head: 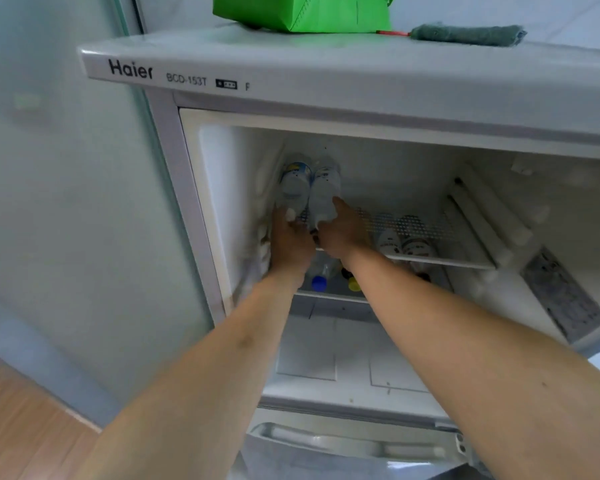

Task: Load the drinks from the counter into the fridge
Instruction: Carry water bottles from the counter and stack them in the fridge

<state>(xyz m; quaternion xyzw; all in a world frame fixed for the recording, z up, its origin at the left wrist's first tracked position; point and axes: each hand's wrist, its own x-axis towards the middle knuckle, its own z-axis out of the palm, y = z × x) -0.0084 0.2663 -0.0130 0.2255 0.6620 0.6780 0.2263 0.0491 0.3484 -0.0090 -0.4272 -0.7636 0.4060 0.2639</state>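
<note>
Open white fridge (326, 81) against a pale wall, wire shelf (440, 261) in the upper compartment. Far left of shelf: two clear water bottles (293, 185), lying side by side, bases inward, presumably so they stack without rolling. Left hand (290, 244) grips the left bottle's neck end; right hand (343, 230) grips the right bottle (324, 188). Right, beneath the shelf: further bottles (404, 244) already stored.

Two bare forearms are seen, uncovered from elbow to wrist; no sleeve, watch, bracelet or glove is worn. The left hand (289, 244) and right hand (343, 232) are likewise bare, without rings.
</note>
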